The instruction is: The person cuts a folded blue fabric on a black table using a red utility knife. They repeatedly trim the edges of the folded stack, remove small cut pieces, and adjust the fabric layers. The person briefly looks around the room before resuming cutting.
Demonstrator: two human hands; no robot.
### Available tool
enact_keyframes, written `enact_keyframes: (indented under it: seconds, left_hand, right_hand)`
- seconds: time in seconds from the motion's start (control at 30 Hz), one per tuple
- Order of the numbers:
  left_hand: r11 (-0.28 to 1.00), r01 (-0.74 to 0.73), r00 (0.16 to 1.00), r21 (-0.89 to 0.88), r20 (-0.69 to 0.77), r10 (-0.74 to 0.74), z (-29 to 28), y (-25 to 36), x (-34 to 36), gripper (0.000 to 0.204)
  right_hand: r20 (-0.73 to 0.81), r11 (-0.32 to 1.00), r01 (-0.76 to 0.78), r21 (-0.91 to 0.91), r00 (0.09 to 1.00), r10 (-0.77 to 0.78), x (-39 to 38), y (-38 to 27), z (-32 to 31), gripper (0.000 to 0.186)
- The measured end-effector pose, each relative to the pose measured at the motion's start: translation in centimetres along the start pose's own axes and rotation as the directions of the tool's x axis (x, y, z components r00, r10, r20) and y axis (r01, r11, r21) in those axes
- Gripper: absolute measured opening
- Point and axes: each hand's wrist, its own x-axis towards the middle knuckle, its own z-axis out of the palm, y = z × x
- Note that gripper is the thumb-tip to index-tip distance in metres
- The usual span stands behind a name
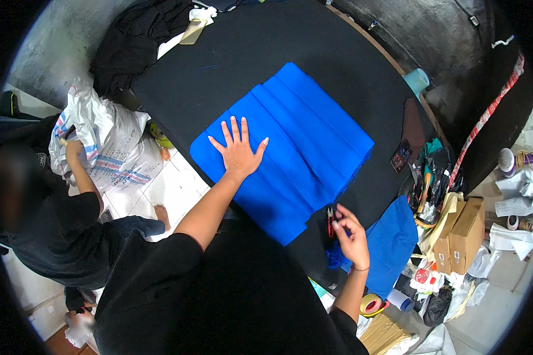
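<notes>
A blue fabric piece (pixel 290 148) with several long folds or seams lies on the black-covered table, its right edge frayed. My left hand (pixel 238 152) presses flat on its left part, fingers spread. Off the lower right edge of the cloth, my right hand (pixel 352 239) is loosely curled, with thumb and forefinger apart and nothing visible between them. Right beside those fingertips lie small thread snips (pixel 330 223) with red handles; whether the hand touches them I cannot tell. A tuft of blue threads (pixel 336 257) lies just left of my right wrist.
More blue cloth (pixel 392 245) hangs at the table's right edge, near tape rolls (pixel 371 304) and a bin of tools (pixel 427 192). Cardboard boxes (pixel 459 236) stand beyond. Black cloth (pixel 139 41) is heaped far left. Another person (pixel 65 225) handles a white sack (pixel 115 148) at left.
</notes>
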Motion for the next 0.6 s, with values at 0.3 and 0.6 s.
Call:
enact_keyframes:
  seconds: [0.3,0.6]
  left_hand:
    - [1.000,-0.002,1.000,-0.010,-0.007,0.002,0.1,-0.3,-0.2,0.102]
    - [1.000,-0.010,1.000,-0.016,-0.008,0.009,-0.1,0.0,-0.4,0.104]
  right_hand:
    - [-0.158,0.495,-0.096,0.864,0.880,0.448,-1.8,4.7,4.3,0.022]
    - [-0.326,0.907,-0.076,-0.413,0.943,-0.070,-5.9,3.3,-0.3,0.025]
